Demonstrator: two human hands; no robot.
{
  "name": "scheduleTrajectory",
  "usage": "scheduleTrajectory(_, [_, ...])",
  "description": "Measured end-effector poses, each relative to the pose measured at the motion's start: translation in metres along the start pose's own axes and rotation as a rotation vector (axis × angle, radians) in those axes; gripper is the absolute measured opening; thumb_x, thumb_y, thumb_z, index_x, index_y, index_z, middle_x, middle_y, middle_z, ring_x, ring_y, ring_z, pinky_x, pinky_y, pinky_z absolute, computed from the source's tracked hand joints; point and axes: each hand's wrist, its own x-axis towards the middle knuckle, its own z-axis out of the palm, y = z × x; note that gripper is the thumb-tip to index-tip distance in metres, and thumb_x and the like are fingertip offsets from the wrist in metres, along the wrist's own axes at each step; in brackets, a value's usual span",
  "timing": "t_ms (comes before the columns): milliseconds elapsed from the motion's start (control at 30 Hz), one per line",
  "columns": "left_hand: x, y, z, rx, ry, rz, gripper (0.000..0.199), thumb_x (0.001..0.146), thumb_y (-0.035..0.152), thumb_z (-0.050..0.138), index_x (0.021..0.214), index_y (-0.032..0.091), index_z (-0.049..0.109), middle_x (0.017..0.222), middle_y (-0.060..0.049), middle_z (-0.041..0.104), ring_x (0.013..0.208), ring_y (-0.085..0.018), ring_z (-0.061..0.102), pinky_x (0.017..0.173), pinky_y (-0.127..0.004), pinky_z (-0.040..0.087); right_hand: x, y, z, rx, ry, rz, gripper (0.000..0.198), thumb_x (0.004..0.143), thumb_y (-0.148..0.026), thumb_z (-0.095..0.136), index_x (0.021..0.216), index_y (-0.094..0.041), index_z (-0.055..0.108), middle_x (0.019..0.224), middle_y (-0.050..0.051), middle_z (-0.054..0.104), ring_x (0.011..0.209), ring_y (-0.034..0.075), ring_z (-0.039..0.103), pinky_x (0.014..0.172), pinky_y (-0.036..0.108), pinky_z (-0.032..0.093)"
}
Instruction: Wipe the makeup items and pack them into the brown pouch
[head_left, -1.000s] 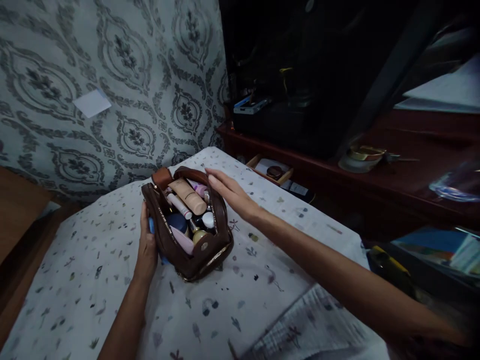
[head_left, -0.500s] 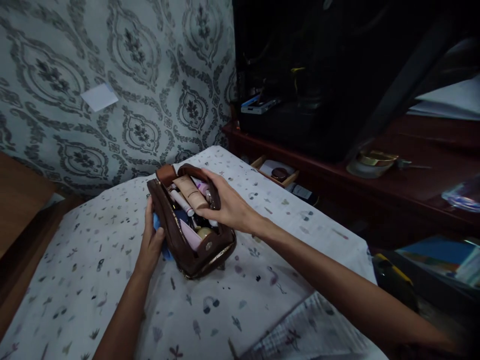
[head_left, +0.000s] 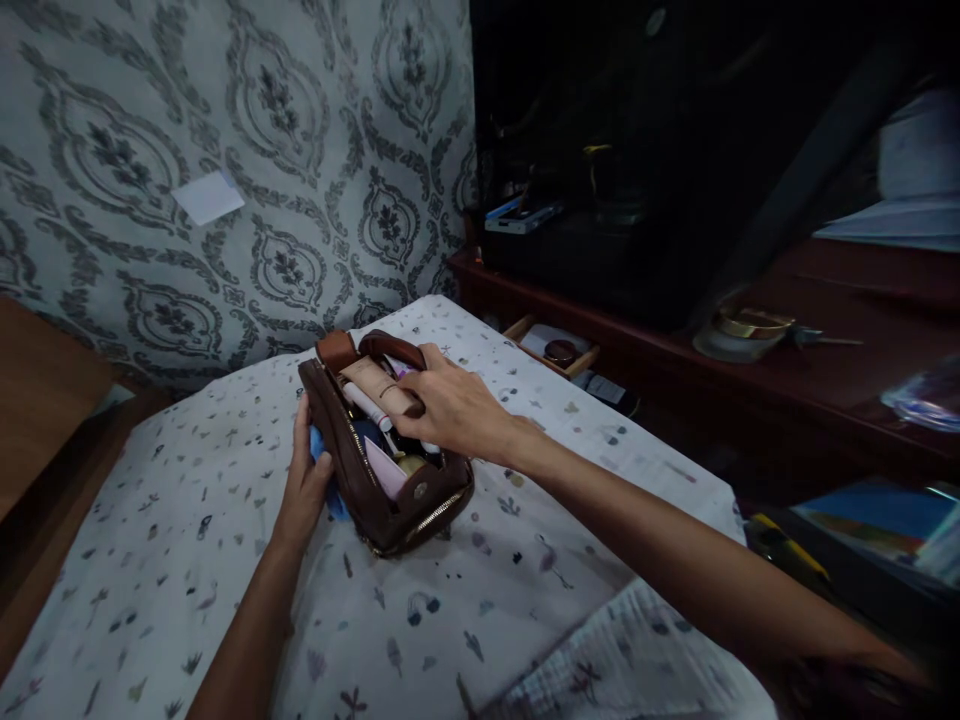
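Note:
An unzipped brown makeup bag (head_left: pixel 337 430) lies on the bed, packed with cosmetics. My left hand (head_left: pixel 304 480) holds its left side, fingers along the wall; a blue item (head_left: pixel 334 500) shows between hand and bag. My right hand (head_left: pixel 457 405) reaches in from the right, thumb and fingers closed around the lower end of a beige tube (head_left: pixel 375 385). Beside that tube lies a white tube (head_left: pixel 367 405). Nearer me in the bag are a pale pink flat item (head_left: pixel 384 470) and a rounded yellowish item (head_left: pixel 412 464), partly covered. Some fingertips of my right hand are hidden.
A patterned white sheet (head_left: pixel 420 650) covers the bed. Right of it, a dark red cabinet (head_left: pixel 645 350) has an open drawer (head_left: pixel 581 362) with a round dark item. A gold-coloured roll (head_left: pixel 750 325) sits on the cabinet. Patterned wallpaper (head_left: pixel 300 150) rises behind.
My right hand has moved from the bag's right rim inward, and its fingers have closed on the beige tube. The left hand stays at the bag's side.

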Motion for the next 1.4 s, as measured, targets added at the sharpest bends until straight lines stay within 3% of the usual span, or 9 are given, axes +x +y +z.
scheduleTrajectory(267, [0.000,0.002,0.001,-0.003,0.010,0.009,0.091,0.085,0.072,0.057,0.159,0.028,0.028,0.169,-0.004,0.020,0.156,-0.026,0.012,0.128,-0.040,0.007,0.006,0.004,-0.006,0.116,-0.079,-0.100,0.028,0.087,-0.028,0.062,0.113,-0.025,0.072,0.105,0.009,0.051,0.089,0.022,0.058,0.080,0.033,0.046])
scheduleTrajectory(433, [0.000,0.002,0.001,-0.008,0.014,-0.010,0.092,0.083,0.073,0.058,0.158,0.028,0.030,0.169,-0.005,0.022,0.156,-0.028,0.013,0.128,-0.040,0.006,0.004,0.006,-0.006,0.076,-0.080,-0.077,0.034,0.089,-0.040,0.064,0.118,-0.024,0.069,0.114,0.010,0.051,0.091,0.023,0.061,0.078,0.034,0.048])
scheduleTrajectory(533, [0.001,0.001,0.001,-0.009,0.007,-0.002,0.092,0.083,0.073,0.058,0.158,0.028,0.029,0.169,-0.005,0.021,0.156,-0.028,0.013,0.128,-0.041,0.008,0.004,0.004,-0.008,-0.042,-0.067,-0.087,0.045,0.084,-0.047,0.072,0.119,-0.018,0.068,0.123,0.015,0.051,0.104,0.030,0.060,0.083,0.040,0.050])
scheduleTrajectory(667, [0.001,0.002,0.001,-0.022,0.004,-0.015,0.092,0.083,0.071,0.060,0.158,0.029,0.029,0.169,-0.004,0.021,0.156,-0.027,0.011,0.128,-0.041,0.008,0.007,-0.004,-0.006,-0.214,-0.004,-0.136,0.041,0.081,-0.037,0.076,0.112,-0.011,0.070,0.136,0.023,0.048,0.127,0.039,0.047,0.099,0.050,0.044])
scheduleTrajectory(867, [0.001,0.002,0.000,-0.022,0.001,-0.027,0.094,0.082,0.071,0.061,0.158,0.027,0.028,0.169,-0.006,0.021,0.156,-0.028,0.013,0.128,-0.040,0.009,0.004,-0.007,0.001,-0.235,0.190,-0.241,0.027,0.089,-0.026,0.060,0.106,-0.008,0.070,0.131,0.024,0.056,0.125,0.037,0.047,0.103,0.050,0.037])
scheduleTrajectory(1000, [0.001,0.000,0.000,-0.031,0.012,-0.029,0.094,0.081,0.072,0.062,0.158,0.027,0.030,0.169,-0.006,0.019,0.156,-0.028,0.012,0.128,-0.040,0.009,0.000,0.000,-0.004,-0.122,0.259,-0.246,0.027,0.096,-0.025,0.046,0.108,-0.010,0.065,0.109,0.019,0.069,0.111,0.033,0.056,0.100,0.047,0.037])
scheduleTrajectory(1200, [0.001,-0.001,0.000,-0.056,0.025,-0.039,0.094,0.080,0.072,0.063,0.157,0.028,0.032,0.169,-0.005,0.021,0.156,-0.028,0.014,0.128,-0.040,0.009,0.007,0.003,-0.014,0.266,0.532,-0.209,0.036,0.098,-0.032,0.044,0.130,-0.016,0.050,0.125,0.013,0.064,0.111,0.026,0.059,0.095,0.039,0.045])
scheduleTrajectory(1400, [0.001,0.000,-0.001,-0.045,0.006,-0.022,0.092,0.081,0.072,0.061,0.157,0.029,0.032,0.168,-0.004,0.024,0.156,-0.028,0.015,0.128,-0.040,0.009,0.039,-0.010,-0.023,0.441,0.615,-0.179,0.041,0.099,-0.035,0.042,0.135,-0.015,0.042,0.117,0.010,0.065,0.101,0.022,0.063,0.088,0.034,0.049])
